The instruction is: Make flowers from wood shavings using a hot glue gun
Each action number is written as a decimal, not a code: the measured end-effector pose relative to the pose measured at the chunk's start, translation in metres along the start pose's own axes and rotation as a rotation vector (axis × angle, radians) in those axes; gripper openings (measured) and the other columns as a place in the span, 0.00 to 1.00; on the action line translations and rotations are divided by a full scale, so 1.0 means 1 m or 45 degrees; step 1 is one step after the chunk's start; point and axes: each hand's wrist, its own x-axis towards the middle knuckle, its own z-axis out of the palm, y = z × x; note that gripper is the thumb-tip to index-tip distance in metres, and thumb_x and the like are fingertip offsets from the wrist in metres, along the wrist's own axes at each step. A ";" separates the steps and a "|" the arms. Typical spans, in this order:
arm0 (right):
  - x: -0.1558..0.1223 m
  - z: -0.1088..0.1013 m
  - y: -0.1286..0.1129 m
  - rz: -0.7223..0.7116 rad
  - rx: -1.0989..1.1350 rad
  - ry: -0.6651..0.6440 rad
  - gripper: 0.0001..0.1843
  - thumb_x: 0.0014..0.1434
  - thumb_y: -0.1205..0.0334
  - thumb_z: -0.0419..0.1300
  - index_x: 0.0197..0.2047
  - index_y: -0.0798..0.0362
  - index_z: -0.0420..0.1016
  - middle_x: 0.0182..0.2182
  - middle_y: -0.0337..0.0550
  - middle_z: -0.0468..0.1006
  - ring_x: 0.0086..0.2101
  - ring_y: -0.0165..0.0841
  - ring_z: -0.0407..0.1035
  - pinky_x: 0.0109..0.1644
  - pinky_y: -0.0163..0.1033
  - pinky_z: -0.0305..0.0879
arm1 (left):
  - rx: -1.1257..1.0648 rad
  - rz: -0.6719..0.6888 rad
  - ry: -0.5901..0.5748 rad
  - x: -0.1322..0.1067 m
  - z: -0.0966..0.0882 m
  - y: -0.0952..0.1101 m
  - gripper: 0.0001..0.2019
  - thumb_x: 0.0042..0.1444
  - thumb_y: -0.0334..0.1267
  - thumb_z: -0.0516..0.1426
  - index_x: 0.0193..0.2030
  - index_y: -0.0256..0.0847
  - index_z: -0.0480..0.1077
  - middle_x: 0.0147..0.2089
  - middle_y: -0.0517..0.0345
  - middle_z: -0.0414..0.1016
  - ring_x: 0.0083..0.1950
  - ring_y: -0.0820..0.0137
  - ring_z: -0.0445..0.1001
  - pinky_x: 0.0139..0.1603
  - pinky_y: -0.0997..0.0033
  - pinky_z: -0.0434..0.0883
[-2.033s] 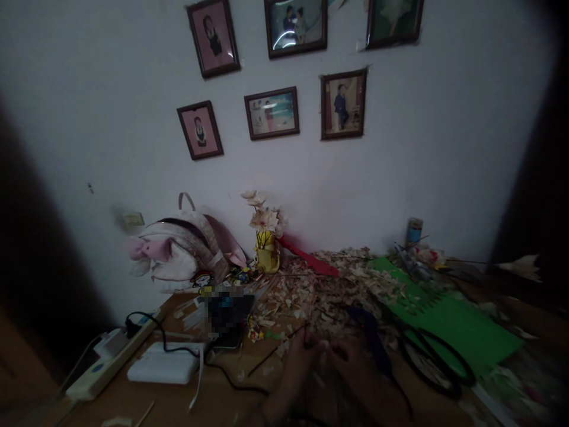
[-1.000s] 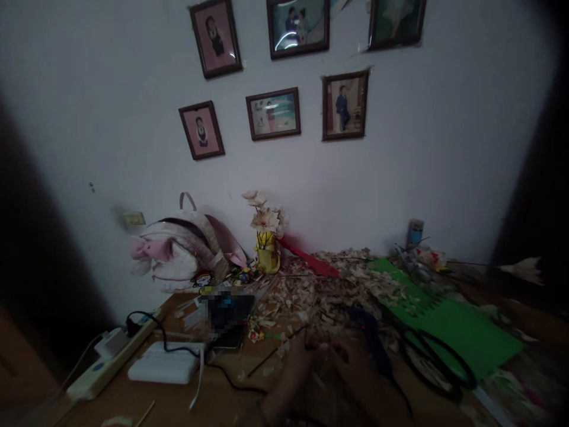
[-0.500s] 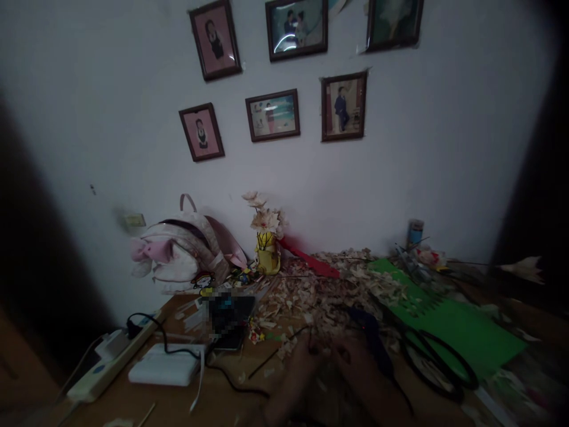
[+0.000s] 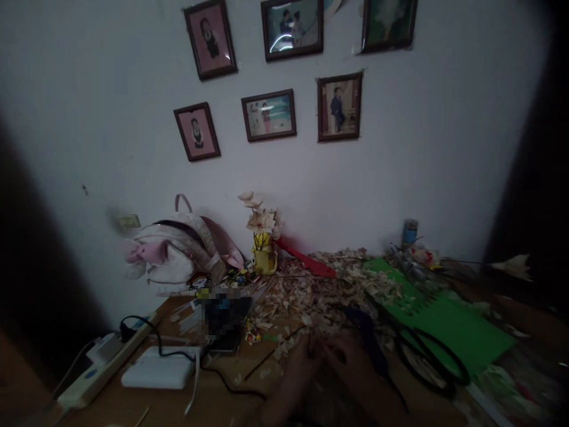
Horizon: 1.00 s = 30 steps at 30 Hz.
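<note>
My left hand (image 4: 299, 363) and my right hand (image 4: 351, 359) meet low in the view over a wooden table (image 4: 213, 397). Both are dim and blurred, with fingers curled toward each other around a small pale scrap that I cannot make out. A thin dark stick (image 4: 273, 354) runs left from my left fingers. A heap of pale dried leaf strips (image 4: 329, 293) lies just beyond the hands. A dark blue glue gun (image 4: 368, 335) rests beside my right hand.
A green sheet (image 4: 448, 329) and a black wire coil (image 4: 429, 356) lie to the right. A yellow vase of pale flowers (image 4: 263, 243), a red strip (image 4: 306, 264) and a backpack (image 4: 178, 249) stand at the wall. A power strip (image 4: 95, 370) and white box (image 4: 155, 373) sit left.
The view has shifted slightly, so everything sits a little further left. My hands stay together at the same spot, with small finger movements.
</note>
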 end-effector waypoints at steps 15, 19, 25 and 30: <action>-0.002 0.004 0.002 0.120 -0.043 -0.058 0.12 0.54 0.53 0.51 0.29 0.50 0.71 0.28 0.41 0.75 0.31 0.33 0.68 0.38 0.37 0.61 | -0.276 -0.015 0.040 0.011 -0.003 -0.018 0.10 0.38 0.33 0.60 0.23 0.43 0.59 0.21 0.68 0.59 0.31 0.71 0.61 0.35 0.73 0.59; -0.004 0.000 -0.006 0.117 0.091 -0.033 0.11 0.52 0.55 0.53 0.33 0.50 0.73 0.33 0.44 0.77 0.36 0.35 0.69 0.42 0.39 0.62 | -0.209 0.027 0.011 0.010 -0.002 -0.018 0.08 0.38 0.34 0.58 0.26 0.42 0.60 0.24 0.66 0.61 0.31 0.71 0.62 0.35 0.72 0.60; -0.002 -0.004 -0.015 0.198 0.198 -0.015 0.10 0.50 0.57 0.53 0.29 0.50 0.73 0.31 0.42 0.78 0.35 0.36 0.70 0.43 0.39 0.63 | -0.152 0.110 0.000 0.004 -0.002 -0.009 0.09 0.40 0.32 0.56 0.23 0.43 0.56 0.23 0.67 0.57 0.28 0.73 0.59 0.33 0.74 0.59; -0.002 -0.005 -0.015 0.326 0.287 -0.092 0.12 0.50 0.54 0.51 0.31 0.49 0.73 0.32 0.40 0.79 0.38 0.36 0.71 0.42 0.38 0.63 | -0.200 0.058 0.024 0.004 -0.002 -0.009 0.10 0.41 0.34 0.58 0.24 0.43 0.57 0.23 0.67 0.59 0.29 0.72 0.60 0.33 0.73 0.59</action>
